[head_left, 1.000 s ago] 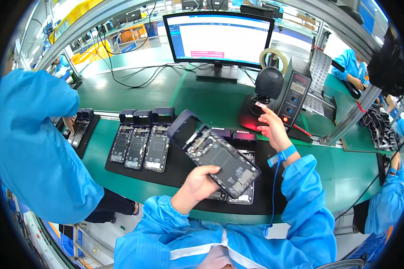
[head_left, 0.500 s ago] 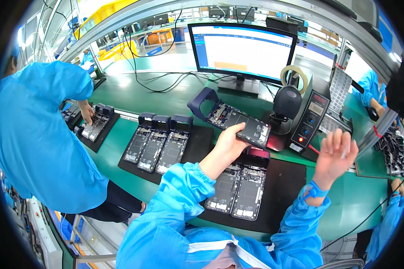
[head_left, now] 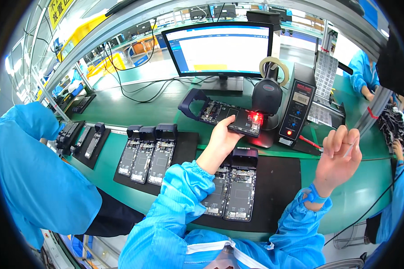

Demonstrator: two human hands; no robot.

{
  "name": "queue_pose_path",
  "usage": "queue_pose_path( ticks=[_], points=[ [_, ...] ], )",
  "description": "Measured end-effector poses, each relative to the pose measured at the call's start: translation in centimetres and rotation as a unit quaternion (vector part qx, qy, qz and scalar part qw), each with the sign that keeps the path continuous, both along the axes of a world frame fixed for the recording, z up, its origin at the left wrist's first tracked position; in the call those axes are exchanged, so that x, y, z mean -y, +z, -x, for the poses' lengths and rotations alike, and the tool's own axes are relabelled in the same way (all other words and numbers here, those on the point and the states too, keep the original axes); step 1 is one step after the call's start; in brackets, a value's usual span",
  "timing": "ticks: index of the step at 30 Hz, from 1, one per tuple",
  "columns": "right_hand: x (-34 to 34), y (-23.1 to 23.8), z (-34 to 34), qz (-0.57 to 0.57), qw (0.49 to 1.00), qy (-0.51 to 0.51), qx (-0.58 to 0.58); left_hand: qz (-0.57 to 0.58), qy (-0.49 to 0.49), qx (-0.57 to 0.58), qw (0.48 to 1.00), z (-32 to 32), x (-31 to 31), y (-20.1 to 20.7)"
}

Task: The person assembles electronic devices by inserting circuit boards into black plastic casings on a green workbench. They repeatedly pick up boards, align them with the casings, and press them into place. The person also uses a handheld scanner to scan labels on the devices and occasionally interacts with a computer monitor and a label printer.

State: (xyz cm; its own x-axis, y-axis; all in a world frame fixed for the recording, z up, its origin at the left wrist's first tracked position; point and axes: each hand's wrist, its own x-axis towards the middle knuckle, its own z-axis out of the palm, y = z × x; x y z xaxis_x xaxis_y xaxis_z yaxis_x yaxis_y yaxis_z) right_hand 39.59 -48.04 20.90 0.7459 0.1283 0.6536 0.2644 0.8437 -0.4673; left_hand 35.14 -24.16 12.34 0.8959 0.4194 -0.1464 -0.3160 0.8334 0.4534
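Note:
My left hand (head_left: 223,138) is closed round an opened phone (head_left: 235,119), its battery and circuit boards bare. A dark purple frame (head_left: 191,101) sticks up from the phone's far left end. Red light falls on the phone's right end, just below the black barcode scanner (head_left: 267,96) on its stand. Raised over the bench at the right, my right hand (head_left: 336,157) has its fingers curled round a thin, pale, stick-like thing (head_left: 349,149). Two more opened phones, one of them this front phone (head_left: 240,195), lie on a black mat (head_left: 277,188) below my left hand.
Three opened phones (head_left: 161,154) rest on another mat at the left. Behind stand a monitor (head_left: 220,51), a black control box (head_left: 296,107) and a roll of tape (head_left: 280,67). A red-handled tool (head_left: 310,143) lies beside the box. A blue-sleeved co-worker (head_left: 40,166) is close at the left.
The phone in my left hand now has red light on its right end. My view has shifted a little to the right. The co-worker at the left has bent lower.

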Motion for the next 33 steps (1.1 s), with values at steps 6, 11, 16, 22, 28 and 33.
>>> queue_pose_path(
  ticks=[6, 11, 16, 22, 28, 33],
  points=[
    [-1.2, -0.1, 0.9, 0.052, 0.998, -0.035, 0.005, -0.008, -0.007, 0.04, 0.999, 0.3, 0.3, 0.5],
    [-3.1, -0.9, 1.6, 0.123, 0.99, -0.052, 0.042, -0.078, -0.025, 0.03, 0.996, 5.2, 2.0, 0.0],
    [-5.5, -1.4, 5.7, 0.259, 0.961, 0.032, 0.093, -0.37, 0.083, -0.025, 0.925, 11.5, 4.7, -2.6],
    [-7.0, -3.3, 8.4, 0.215, 0.932, 0.187, 0.223, -0.449, -0.003, 0.014, 0.894, 13.1, 6.1, -6.4],
    [-6.5, -3.1, 9.4, 0.28, 0.921, 0.075, 0.26, -0.534, 0.041, -0.027, 0.844, 12.8, 7.0, -5.4],
    [-6.3, -3.2, 10.0, 0.27, 0.924, 0.047, 0.268, -0.556, 0.046, -0.035, 0.829, 12.8, 7.2, -5.0]
  ],
)
